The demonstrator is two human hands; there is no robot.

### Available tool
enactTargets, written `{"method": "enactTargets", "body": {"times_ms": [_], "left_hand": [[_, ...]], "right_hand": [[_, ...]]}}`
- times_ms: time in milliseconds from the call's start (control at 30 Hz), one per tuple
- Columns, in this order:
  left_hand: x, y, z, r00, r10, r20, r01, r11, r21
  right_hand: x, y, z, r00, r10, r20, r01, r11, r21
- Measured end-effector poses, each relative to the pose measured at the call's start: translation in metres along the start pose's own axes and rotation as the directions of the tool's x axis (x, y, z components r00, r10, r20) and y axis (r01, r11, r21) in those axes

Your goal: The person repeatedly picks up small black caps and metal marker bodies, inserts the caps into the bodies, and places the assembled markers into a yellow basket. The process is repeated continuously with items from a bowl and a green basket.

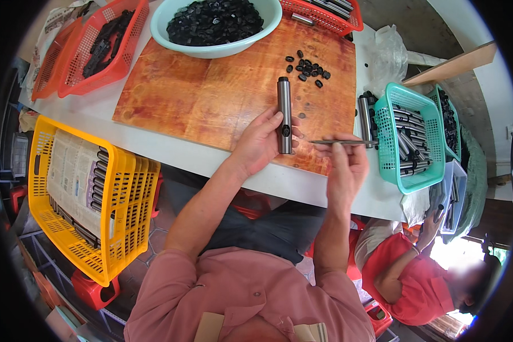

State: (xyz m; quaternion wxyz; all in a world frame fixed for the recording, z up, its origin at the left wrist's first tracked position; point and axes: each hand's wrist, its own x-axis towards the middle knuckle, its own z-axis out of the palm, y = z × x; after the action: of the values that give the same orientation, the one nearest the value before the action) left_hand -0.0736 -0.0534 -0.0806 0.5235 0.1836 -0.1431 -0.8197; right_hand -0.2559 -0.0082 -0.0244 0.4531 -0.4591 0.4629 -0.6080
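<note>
My left hand (257, 141) is closed around a silver metal tube (285, 105) with a black end cap. It stands almost lengthwise in the view, over the wooden board. A black oval plug (285, 130) sits in the tube's side near its lower end. In my right hand (348, 165), a slim, dark, pointed metal rod (332, 142) is pinched between thumb and fingers. Its tip points left toward the tube, with a gap between them. Several small black oval plugs (308, 70) lie loose on the board beyond the tube.
A pale green basin (214, 51) of black pieces stands on the wooden board (194, 94). Red baskets (91, 82) are at far left and back. A green basket (389, 154) of metal tubes is at right, a yellow crate (113, 239) at left. A person (413, 279) works at lower right.
</note>
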Motion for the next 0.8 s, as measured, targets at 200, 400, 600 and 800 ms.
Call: {"method": "enactTargets", "body": {"times_ms": [200, 400, 600, 800], "left_hand": [[0.003, -0.005, -0.002, 0.999, 0.028, 0.036, -0.027, 1.000, -0.012], [0.001, -0.003, 0.002, 0.999, 0.025, 0.034, -0.025, 1.000, -0.017], [0.000, -0.001, 0.004, 0.998, 0.030, 0.057, -0.030, 0.999, -0.017], [0.001, -0.004, 0.001, 0.999, 0.042, 0.027, -0.043, 0.999, 0.007]], "right_hand": [[-0.009, 0.015, 0.025, 0.989, -0.117, 0.095, 0.125, 0.989, -0.082], [-0.008, 0.028, 0.027, 0.981, -0.170, 0.090, 0.180, 0.977, -0.118], [-0.010, 0.035, 0.028, 0.969, -0.228, 0.096, 0.245, 0.931, -0.271], [-0.008, 0.026, 0.031, 0.971, -0.207, 0.118, 0.233, 0.929, -0.289]]}}
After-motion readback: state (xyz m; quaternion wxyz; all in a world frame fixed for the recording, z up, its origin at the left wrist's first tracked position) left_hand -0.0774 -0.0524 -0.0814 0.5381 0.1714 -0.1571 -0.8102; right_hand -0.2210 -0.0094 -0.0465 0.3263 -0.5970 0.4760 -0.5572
